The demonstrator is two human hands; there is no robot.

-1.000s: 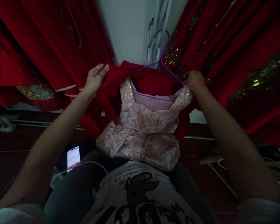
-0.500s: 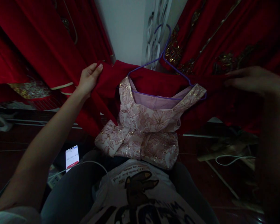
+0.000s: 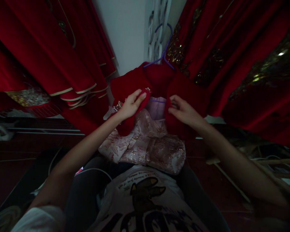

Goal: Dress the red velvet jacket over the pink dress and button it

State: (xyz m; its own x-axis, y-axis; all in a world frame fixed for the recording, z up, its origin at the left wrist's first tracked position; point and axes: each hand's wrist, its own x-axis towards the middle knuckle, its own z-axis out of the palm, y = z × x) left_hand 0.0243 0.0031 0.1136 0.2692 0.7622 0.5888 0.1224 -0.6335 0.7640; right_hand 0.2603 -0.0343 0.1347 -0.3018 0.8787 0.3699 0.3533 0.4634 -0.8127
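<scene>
A red jacket (image 3: 128,83) lies draped over a pink brocade dress (image 3: 163,151) that rests across the lap, with a purple hanger (image 3: 164,53) in its neckline. My left hand (image 3: 132,105) pinches one front edge of the jacket, beside small shiny trims. Across the gap, my right hand (image 3: 182,111) has its fingers curled at the opposite front edge. Between the two hands the lilac lining of the dress shows. The dress's shoulder straps are covered by the red cloth.
Red garments (image 3: 50,54) with pale hems hang at the left, and red garments with gold sequins (image 3: 258,77) hang at the right. A white openwork panel (image 3: 159,29) stands behind the hanger. A pale cable (image 3: 96,169) crosses the left leg. Wooden sticks (image 3: 232,182) lie at the right.
Both hands have come inward from far apart, bringing the red cloth forward over the dress's shoulders. The phone at the left is now mostly hidden.
</scene>
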